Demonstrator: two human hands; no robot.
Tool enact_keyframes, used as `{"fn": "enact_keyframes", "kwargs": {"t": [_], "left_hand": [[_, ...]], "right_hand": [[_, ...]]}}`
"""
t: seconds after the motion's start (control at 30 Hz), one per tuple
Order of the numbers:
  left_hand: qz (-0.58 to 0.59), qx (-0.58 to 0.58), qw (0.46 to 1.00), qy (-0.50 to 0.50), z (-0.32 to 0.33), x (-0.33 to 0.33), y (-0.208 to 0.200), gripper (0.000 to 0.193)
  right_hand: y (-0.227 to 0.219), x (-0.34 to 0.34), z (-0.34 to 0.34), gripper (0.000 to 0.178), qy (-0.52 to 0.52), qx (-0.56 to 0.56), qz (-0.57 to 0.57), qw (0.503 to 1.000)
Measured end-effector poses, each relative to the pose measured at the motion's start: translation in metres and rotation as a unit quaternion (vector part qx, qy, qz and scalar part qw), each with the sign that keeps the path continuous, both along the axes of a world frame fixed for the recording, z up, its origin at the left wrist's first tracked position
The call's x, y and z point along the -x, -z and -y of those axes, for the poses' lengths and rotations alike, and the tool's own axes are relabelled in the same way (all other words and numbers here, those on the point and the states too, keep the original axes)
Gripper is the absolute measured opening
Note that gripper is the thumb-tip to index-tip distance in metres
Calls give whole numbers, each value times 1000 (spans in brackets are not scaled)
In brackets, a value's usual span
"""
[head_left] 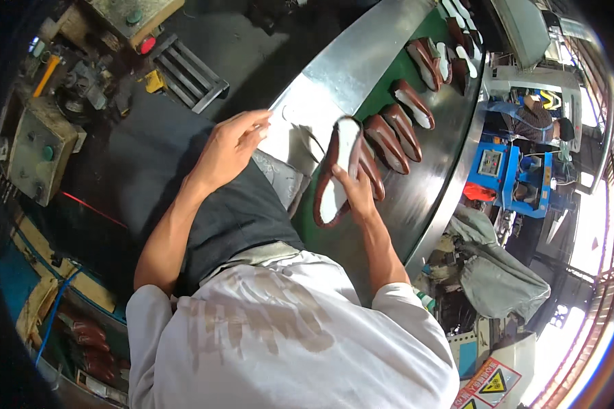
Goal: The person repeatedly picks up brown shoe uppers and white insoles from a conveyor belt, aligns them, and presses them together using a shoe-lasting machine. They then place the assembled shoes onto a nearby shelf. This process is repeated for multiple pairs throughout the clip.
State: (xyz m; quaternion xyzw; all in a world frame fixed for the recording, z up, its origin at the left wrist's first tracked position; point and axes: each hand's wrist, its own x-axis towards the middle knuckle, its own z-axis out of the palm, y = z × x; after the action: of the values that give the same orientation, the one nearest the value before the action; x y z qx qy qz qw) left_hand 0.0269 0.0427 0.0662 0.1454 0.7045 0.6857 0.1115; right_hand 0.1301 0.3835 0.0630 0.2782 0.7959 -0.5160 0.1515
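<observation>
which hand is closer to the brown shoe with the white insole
Right. The right hand grips the brown shoe from below; the left hand hovers apart to its left, open, by the metal table edge.

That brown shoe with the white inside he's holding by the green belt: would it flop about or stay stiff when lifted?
Probably fairly stiff: the shoe keeps its long curved shape though the right hand grips only one side. It seems light, held one-handed. Its glossy brown edge might be a little slippery.
</observation>
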Motion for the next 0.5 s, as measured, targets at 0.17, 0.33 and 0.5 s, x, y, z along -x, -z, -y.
{"fn": "enact_keyframes", "kwargs": {"t": [0.17,0.33,0.5], "left_hand": [[-118,66,986,-100,34,47,-60,51],[-172,222,931,-233,152,25,-57,33],[-216,370,859,-279,216,-51,-58,34]], "right_hand": [[-67,94,133,75,-217,1,-51,975],[-83,116,250,87,-387,31,-50,920],[-52,100,311,91,-475,45,-39,878]]}}
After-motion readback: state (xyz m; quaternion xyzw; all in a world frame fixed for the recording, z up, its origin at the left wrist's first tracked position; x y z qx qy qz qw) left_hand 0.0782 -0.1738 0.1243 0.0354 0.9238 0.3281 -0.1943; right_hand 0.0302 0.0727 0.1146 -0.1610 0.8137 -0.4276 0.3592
